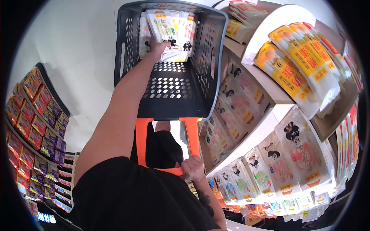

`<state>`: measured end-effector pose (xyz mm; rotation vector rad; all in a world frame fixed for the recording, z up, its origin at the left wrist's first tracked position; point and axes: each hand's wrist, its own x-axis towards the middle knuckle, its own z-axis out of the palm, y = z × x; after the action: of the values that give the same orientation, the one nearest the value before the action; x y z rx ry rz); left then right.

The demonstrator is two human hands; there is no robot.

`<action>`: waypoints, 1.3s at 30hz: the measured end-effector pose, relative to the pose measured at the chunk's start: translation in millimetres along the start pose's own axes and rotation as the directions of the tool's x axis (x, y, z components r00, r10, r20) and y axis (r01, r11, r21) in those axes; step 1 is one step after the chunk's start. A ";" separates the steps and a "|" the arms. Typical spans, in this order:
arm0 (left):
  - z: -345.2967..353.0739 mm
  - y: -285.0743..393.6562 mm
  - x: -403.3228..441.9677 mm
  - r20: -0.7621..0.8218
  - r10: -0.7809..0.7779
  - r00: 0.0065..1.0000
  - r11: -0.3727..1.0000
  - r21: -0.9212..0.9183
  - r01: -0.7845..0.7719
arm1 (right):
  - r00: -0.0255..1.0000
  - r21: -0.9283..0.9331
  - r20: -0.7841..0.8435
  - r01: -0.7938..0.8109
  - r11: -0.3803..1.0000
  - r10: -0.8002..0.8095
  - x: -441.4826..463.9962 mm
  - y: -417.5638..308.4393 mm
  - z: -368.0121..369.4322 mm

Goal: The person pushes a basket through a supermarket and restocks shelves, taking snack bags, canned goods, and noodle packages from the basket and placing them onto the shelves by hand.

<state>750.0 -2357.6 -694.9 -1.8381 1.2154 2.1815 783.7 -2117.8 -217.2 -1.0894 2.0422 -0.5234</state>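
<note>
my left hand (pixel 158 50) is closed on the near edge of a white pack (pixel 160 23), lying over other packs (pixel 187 30) at the far end of the dark basket (pixel 171 108); my right hand (pixel 192 168) is curled shut round the near right corner of the orange handle (pixel 142 144)

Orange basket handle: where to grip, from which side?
Probably the orange handle's crossbar, from the wearer's side: it closes the U nearest the body, with two arms running to the basket. The right hand holds its corner.
</note>
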 end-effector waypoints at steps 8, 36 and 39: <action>-30.1 107.2 -167.9 0.383 0.079 0.920 0.997 -0.021 -0.077 | 0.987 0.005 -0.158 0.028 1.000 -0.027 -4.0 -4.0 1.0; 78.1 202.7 -596.9 0.991 -0.125 0.042 0.700 0.118 -0.705 | 0.535 0.740 -0.672 0.501 0.448 0.512 -227.1 -22.1 -92.3; 78.8 200.1 -603.7 0.993 -0.114 0.030 0.732 0.105 -0.673 | 0.376 0.660 -0.736 0.584 0.473 0.563 -214.5 -33.6 -97.8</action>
<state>765.9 -2187.7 -77.2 0.4484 1.5363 1.9661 802.3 -1957.2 -42.4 0.0716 1.9317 -2.4372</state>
